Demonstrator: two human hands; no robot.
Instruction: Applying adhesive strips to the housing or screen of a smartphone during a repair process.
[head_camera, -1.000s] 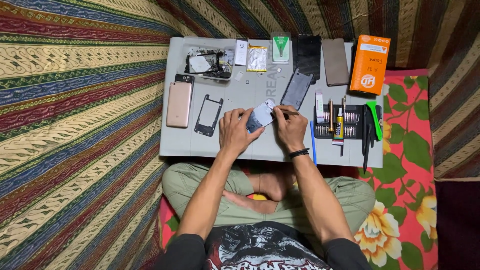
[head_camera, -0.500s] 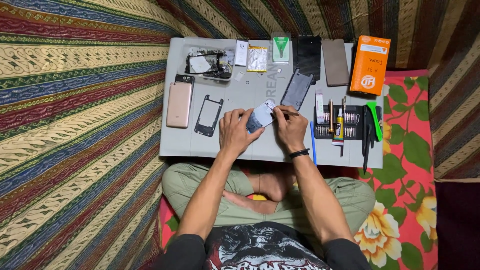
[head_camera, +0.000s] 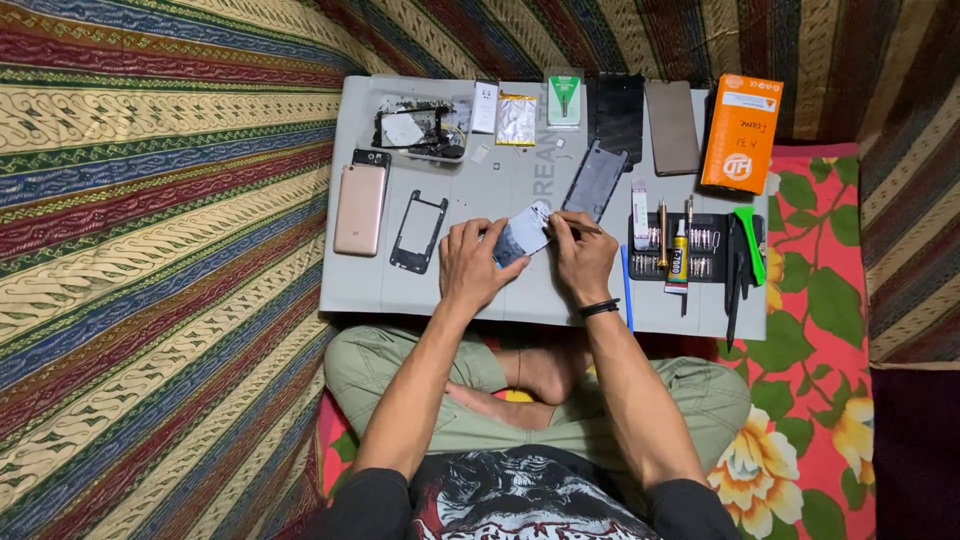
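Left hand (head_camera: 477, 265) closed around pale phone part (head_camera: 522, 234), gripping its lower-left edge, part tilted above grey mat (head_camera: 520, 170). Right hand (head_camera: 583, 260) just beside it, fingers pinched on thin tool (head_camera: 572, 226), tip touching part's right edge. Black wristband (head_camera: 599, 309) on right wrist. Left of left hand: black phone frame (head_camera: 417, 231), then rose-gold phone (head_camera: 360, 208). Beyond right hand: dark back cover (head_camera: 596, 180). Right of right hand: bit tray (head_camera: 675, 250), green-handled tool (head_camera: 750, 243), orange box (head_camera: 741, 133) farther up.
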